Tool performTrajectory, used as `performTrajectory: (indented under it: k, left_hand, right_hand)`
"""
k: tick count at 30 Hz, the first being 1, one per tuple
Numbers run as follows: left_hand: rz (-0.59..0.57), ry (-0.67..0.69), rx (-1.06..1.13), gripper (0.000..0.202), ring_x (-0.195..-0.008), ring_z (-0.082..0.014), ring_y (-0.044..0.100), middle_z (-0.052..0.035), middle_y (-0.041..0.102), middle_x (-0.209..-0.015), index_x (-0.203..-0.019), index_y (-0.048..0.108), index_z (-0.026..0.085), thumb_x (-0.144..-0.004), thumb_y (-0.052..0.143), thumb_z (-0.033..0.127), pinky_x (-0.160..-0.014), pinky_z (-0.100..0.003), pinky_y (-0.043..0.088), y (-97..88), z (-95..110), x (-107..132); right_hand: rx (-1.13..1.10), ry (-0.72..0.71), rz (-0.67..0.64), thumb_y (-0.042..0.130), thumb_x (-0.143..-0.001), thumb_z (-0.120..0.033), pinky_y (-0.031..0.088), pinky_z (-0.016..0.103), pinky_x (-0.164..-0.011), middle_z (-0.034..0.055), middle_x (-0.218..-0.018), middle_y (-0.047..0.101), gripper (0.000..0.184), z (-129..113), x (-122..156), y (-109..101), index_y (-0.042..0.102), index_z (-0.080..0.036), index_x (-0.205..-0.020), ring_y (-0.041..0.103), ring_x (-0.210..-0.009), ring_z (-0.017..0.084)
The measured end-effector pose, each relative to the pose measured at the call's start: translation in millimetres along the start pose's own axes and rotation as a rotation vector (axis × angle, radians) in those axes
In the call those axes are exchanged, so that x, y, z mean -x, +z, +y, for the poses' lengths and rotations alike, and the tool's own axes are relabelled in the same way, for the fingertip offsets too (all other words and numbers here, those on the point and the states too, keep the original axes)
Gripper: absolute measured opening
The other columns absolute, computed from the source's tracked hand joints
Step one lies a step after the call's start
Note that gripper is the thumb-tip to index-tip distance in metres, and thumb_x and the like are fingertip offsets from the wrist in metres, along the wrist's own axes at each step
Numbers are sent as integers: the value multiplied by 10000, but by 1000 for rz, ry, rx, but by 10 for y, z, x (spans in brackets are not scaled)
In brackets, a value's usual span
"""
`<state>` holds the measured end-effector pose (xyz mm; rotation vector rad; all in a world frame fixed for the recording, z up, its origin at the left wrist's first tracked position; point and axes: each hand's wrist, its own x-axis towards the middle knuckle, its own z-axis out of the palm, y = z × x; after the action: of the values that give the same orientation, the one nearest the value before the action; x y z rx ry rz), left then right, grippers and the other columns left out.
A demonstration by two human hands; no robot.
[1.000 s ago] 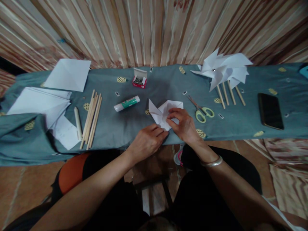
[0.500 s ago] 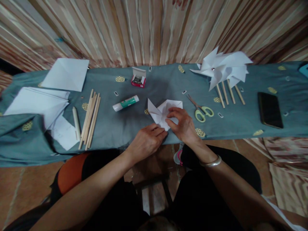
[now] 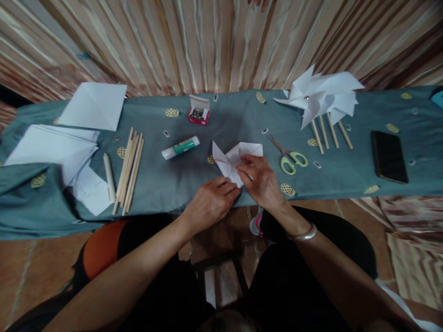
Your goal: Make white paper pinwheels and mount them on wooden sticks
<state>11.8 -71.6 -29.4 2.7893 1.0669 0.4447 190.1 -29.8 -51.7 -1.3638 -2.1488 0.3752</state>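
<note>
A white paper pinwheel point(image 3: 232, 159), partly folded, lies at the front edge of the cloth-covered table, one pointed blade standing up on its left. My left hand point(image 3: 215, 199) is closed on its near edge, with the fingertips pinching the paper. From the right, my right hand point(image 3: 260, 179) presses its fingers and thumb on the middle of the same paper; its fingertips are partly hidden. A glue stick point(image 3: 181, 147) lies to the left of the paper, and scissors point(image 3: 290, 159) with pale green handles lie to the right.
Several wooden sticks point(image 3: 128, 173) and a whitish pen-like stick point(image 3: 109, 177) lie at the left, beside stacked white paper sheets point(image 3: 48, 145). A small red box point(image 3: 199, 115) of metal pieces stands open behind. Finished paper pinwheels point(image 3: 320, 94) and a phone point(image 3: 389, 157) lie at the right.
My right hand has shifted very slightly left over the paper, its fingers drawing in toward the middle. The left hand stays in place.
</note>
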Motion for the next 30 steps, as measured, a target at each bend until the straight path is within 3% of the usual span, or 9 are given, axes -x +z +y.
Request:
performTrajectory:
  k: [7,12,17,21,30]
  left_hand:
    - [18,-10,-12,211,-850,-214,576,-84,658,-928,-989,636,119,-950,437,177,-734,-336,519,11,3,-4]
    - [33,2,-13,208,-839,-211,577,-83,659,-922,-979,639,120,-945,441,173,-747,-339,530,19,0,-7]
    - [62,-2,-21,214,-844,-214,582,-86,657,-904,-958,650,115,-944,444,171,-749,-339,536,35,-5,-10]
    - [77,1,-1,206,-783,-201,579,-72,646,-825,-856,660,120,-929,471,154,-700,-321,532,32,-8,-5]
    - [173,-10,0,226,-786,-190,582,-77,664,-841,-881,662,121,-953,453,171,-710,-322,540,-1,-16,10]
  right_hand:
    - [112,-62,-89,473,-834,-67,444,481,-995,88,-1325,550,354,-70,110,-15,651,-230,-1092,498,-1203,312]
    - [211,-64,-139,419,-881,-58,422,484,-996,112,-1406,499,383,-130,154,14,591,-209,-1188,453,-1277,322]
    - [355,-126,-141,392,-909,-75,451,452,-957,138,-1397,521,335,-180,96,10,628,-160,-1131,475,-1245,302]
    - [366,-163,-136,355,-907,-35,448,450,-960,167,-1373,543,380,-224,78,54,596,-107,-1191,485,-1236,289]
    - [296,-101,-124,448,-878,-62,444,419,-980,85,-1397,520,318,-110,34,-21,665,-215,-1053,468,-1253,267]
